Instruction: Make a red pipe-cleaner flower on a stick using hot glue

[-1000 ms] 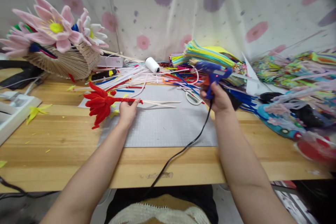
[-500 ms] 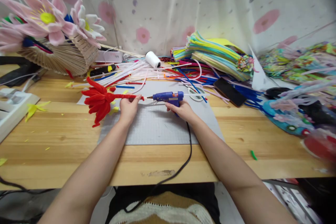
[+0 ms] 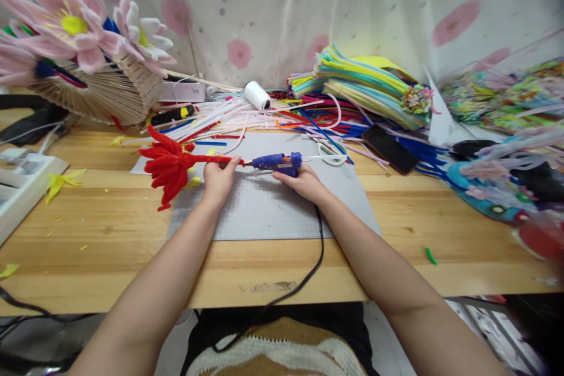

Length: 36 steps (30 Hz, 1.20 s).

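A fuzzy red flower lies sideways in the air, its petals to the left and its red-wrapped stem pointing right. My left hand is closed around that stem near its end. In my right hand is a blue hot glue gun, gripped by the handle, with a glue stick out of its back. The gun's nozzle meets or nearly meets the stem's end; contact is too small to make out. Beneath both hands lies a grey cutting mat.
Loose pipe cleaners, a white spool, scissors and a phone lie beyond the mat. Pink flowers in a basket stand back left. A white power strip sits at left. The gun's black cord crosses the table's front edge.
The glue gun has tilted, its handle swinging up and back, and its body sits slightly further left. The flower and my left hand have shifted slightly right in view.
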Tool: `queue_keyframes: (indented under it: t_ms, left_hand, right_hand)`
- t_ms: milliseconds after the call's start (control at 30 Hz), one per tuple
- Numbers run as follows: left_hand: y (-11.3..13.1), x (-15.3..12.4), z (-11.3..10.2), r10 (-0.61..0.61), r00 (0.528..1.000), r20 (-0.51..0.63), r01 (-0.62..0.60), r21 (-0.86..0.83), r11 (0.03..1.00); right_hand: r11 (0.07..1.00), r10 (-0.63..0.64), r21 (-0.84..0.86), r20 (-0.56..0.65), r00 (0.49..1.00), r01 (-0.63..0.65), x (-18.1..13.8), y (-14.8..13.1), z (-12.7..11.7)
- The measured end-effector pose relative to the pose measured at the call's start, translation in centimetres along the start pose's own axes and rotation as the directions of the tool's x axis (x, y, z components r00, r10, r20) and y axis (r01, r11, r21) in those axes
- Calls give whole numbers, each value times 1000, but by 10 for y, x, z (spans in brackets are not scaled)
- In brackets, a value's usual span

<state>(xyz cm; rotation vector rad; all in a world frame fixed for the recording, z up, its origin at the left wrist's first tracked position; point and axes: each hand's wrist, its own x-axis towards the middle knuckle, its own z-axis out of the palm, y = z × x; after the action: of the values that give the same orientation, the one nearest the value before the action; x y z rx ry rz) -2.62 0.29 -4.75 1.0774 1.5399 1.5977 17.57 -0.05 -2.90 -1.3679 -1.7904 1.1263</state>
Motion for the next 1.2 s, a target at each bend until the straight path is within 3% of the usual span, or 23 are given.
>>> queue_keyframes:
  t_ms: [1200]
  left_hand:
    - [-5,1,-1,63,998,23,-65,66,996]
  right_hand:
    - [999,-44,-25,-5,999,44,3,3,1]
